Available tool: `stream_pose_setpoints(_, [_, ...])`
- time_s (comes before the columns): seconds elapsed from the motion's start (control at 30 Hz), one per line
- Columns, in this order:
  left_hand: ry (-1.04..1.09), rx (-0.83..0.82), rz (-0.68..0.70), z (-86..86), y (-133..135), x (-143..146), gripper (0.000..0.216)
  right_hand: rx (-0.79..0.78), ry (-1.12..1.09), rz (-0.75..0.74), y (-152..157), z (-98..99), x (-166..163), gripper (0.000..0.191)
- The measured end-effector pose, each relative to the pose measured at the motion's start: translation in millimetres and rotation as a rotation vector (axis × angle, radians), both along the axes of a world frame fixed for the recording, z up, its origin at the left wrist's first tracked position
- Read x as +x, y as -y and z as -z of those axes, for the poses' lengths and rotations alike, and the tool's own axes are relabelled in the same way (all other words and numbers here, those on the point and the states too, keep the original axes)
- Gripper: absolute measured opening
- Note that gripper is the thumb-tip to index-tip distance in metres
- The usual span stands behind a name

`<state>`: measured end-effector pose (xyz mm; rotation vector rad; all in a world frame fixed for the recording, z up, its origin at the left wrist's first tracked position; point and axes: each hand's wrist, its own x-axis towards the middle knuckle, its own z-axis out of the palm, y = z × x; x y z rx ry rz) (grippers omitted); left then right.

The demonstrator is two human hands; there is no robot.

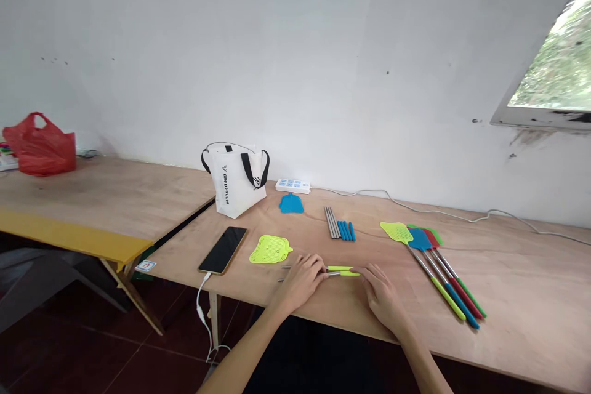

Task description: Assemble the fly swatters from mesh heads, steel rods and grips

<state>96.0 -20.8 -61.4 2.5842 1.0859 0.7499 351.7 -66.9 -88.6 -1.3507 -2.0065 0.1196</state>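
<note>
Two metal rods with yellow-green handles [340,268] lie side by side near the table's front edge. My left hand [302,280] is closed over their metal part, and the thin rod ends stick out to its left. My right hand [381,295] is at the handles' right ends, its fingers bent around the tip of the nearer handle [347,273]. Left of my hands lies a loose yellow-green fly swatter head [270,249]. Farther back are a blue swatter head [291,203], several bare metal rods [331,223] and several short blue handles [346,231].
Several whole fly swatters [443,283] are fanned out on the right. To the left lie a phone [224,249] on a white cable and a white bag [235,181]. A power strip [292,186] stands by the wall. A red plastic bag [41,148] sits on the neighbouring table [115,197].
</note>
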Motion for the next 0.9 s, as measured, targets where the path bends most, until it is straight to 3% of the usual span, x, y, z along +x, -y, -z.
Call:
stream_pose_setpoints(0.2, [0.037,-0.007,0.033,-0.9,-1,0,0.014,-0.015,-0.042,-0.025,0,-2.7,0,0.041])
stream_pose_setpoints(0.53, [0.125,-0.051,0.176,-5.5,4,1,0.007,-0.193,-0.069,-0.169,6,-15.8,-22,0.036])
stream_pose_setpoints(0.7, [0.128,-0.125,0.228,-7.8,7,1,0.006,-0.133,0.037,-0.219,8,-19.3,-37,0.034])
stream_pose_setpoints(0.9, [0.099,-0.042,0.15,-7.8,5,0,0.013,-0.039,0.133,-0.093,5,-10.2,-32,0.034])
